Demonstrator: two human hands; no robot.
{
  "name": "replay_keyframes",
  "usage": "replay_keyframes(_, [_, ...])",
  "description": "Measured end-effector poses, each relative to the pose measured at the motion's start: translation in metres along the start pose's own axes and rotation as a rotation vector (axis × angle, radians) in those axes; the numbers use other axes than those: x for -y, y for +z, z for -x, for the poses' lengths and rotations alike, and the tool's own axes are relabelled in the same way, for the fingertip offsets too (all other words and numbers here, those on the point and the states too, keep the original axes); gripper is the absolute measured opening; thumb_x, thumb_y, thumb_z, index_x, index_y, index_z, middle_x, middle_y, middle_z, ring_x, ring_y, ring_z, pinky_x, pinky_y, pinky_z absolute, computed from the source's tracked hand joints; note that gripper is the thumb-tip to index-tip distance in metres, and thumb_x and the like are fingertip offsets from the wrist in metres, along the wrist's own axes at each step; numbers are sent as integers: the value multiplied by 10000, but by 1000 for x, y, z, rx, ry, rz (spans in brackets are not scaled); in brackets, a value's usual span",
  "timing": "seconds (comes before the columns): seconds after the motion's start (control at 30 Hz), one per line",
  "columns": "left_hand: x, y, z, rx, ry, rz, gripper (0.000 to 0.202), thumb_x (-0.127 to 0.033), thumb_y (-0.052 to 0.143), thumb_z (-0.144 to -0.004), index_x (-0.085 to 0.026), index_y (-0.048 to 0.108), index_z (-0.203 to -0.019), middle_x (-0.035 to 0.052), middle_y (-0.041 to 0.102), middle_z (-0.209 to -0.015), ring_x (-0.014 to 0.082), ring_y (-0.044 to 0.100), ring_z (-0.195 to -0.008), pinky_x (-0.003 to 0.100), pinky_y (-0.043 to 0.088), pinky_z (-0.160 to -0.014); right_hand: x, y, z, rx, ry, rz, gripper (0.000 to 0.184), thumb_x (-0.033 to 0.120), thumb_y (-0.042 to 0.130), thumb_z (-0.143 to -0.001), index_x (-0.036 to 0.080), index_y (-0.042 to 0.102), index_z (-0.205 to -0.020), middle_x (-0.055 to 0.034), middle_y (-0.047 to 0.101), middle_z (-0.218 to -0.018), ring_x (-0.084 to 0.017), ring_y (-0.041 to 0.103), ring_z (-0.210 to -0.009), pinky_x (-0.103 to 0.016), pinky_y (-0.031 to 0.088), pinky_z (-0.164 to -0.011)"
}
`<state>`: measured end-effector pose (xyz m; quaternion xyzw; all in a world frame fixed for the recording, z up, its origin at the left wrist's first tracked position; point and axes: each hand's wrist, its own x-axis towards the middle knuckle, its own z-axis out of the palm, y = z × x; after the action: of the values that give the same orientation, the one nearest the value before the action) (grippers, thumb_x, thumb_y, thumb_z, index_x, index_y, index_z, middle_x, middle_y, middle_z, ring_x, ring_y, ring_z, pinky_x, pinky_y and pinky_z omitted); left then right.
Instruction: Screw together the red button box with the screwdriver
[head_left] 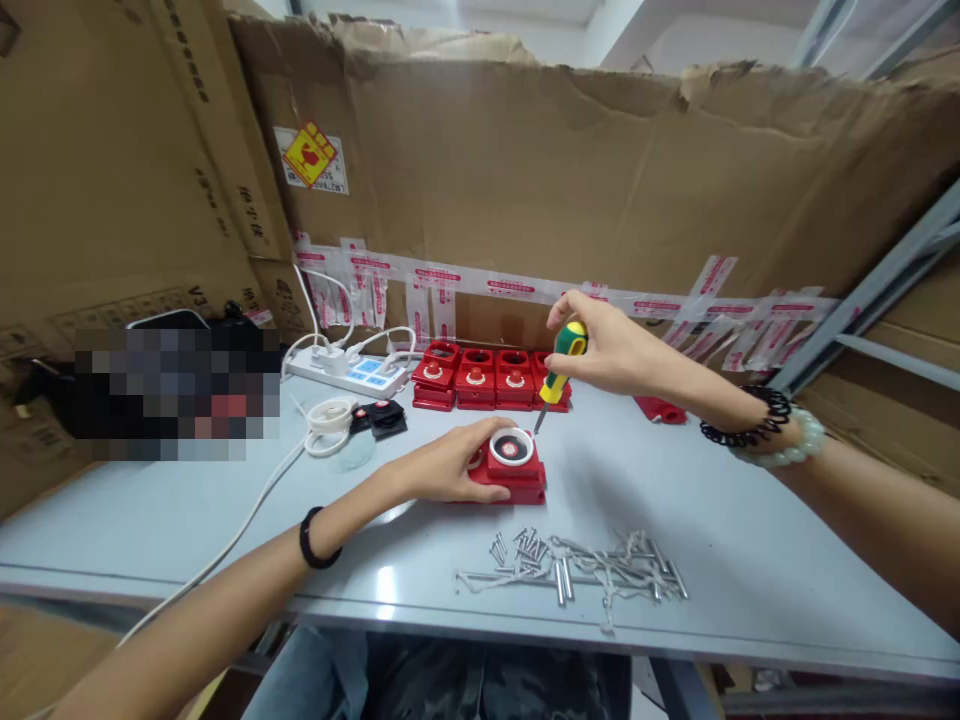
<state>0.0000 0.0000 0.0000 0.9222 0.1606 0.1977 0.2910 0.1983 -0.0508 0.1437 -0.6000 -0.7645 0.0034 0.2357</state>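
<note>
A red square device (513, 467) with a white ring and a dark round centre lies on the grey table (750, 560). My left hand (450, 465) is closed on its left side and holds it down. My right hand (611, 345) grips a green and yellow screwdriver (559, 373) upright. Its tip points down at the device's far right corner. A heap of loose silver screws and thin metal pieces (581, 568) lies just in front of the device.
A row of several red devices (480, 378) stands behind the one I hold. A white power strip (349, 372) with white cables, a white ring (330, 415) and black parts (384, 417) lie at the left. Cardboard walls (600, 190) surround the table. Another red part (661, 408) lies under my right wrist.
</note>
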Motion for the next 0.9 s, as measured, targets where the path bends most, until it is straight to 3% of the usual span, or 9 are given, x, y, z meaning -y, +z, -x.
replay_keyframes(0.13, [0, -2, 3, 2, -48, -97, 817, -509, 669, -701, -235, 271, -1359, 112, 470, -1305, 287, 484, -1146, 433, 395, -958, 2, -15, 7, -78, -27, -52, 253, 220, 607, -649, 196, 488, -870, 5, 522, -708, -127, 450, -582, -278, 358, -522])
replay_keyframes(0.23, [-7, -3, 3, -76, -45, -190, 857, -557, 637, -716, -232, 215, -1387, 132, 370, -1387, 305, 390, -1235, 477, 329, -1008, 6, -23, 17, -100, -56, -82, 238, 211, 615, -652, 200, 509, -865, 9, 539, -686, -128, 466, -573, -277, 367, -512])
replay_keyframes(0.37, [-26, 1, -3, -198, 46, -243, 551, -465, 544, -838, -231, 366, -1303, 108, 420, -1355, 262, 345, -1271, 448, 292, -1026, 15, -27, 31, -88, -58, -147, 216, 195, 598, -678, 199, 512, -876, 3, 567, -708, -120, 476, -559, -271, 372, -495])
replay_keyframes(0.47, [-37, 8, -6, -213, 106, -276, 256, -410, 520, -870, -227, 564, -1044, 69, 525, -1242, 250, 375, -1240, 436, 297, -995, 20, -25, 40, -80, -73, -155, 193, 186, 594, -683, 192, 514, -858, -12, 583, -753, -126, 500, -593, -275, 384, -512])
replay_keyframes(0.53, [-41, 12, -5, -216, 122, -299, 187, -372, 517, -878, -207, 602, -896, 59, 556, -1180, 249, 397, -1213, 426, 307, -965, 22, -22, 43, -71, -83, -148, 194, 185, 601, -679, 189, 513, -853, -17, 583, -772, -134, 514, -625, -279, 392, -527])
replay_keyframes(0.67, [-42, 18, 2, -137, 156, -350, 151, -331, 538, -867, -214, 632, -854, 55, 550, -1151, 260, 391, -1219, 408, 319, -909, 22, -19, 45, -36, -65, -151, 211, 195, 605, -684, 193, 511, -873, -11, 576, -764, -138, 514, -630, -287, 401, -533])
replay_keyframes(0.8, [-44, 24, 8, -29, 172, -428, 215, -415, 581, -828, -223, 651, -763, 52, 492, -1254, 304, 312, -1286, 439, 300, -911, 19, -19, 44, -36, -60, -156, 217, 198, 612, -679, 200, 515, -873, -27, 591, -820, -158, 537, -683, -299, 416, -558])
replay_keyframes(0.9, [-45, 22, 8, -20, 175, -452, 261, -472, 578, -808, -224, 635, -865, 81, 449, -1311, 324, 283, -1303, 462, 301, -934, 17, -19, 44, -32, -60, -145, 219, 198, 609, -681, 201, 518, -881, -29, 596, -824, -162, 538, -687, -309, 425, -577])
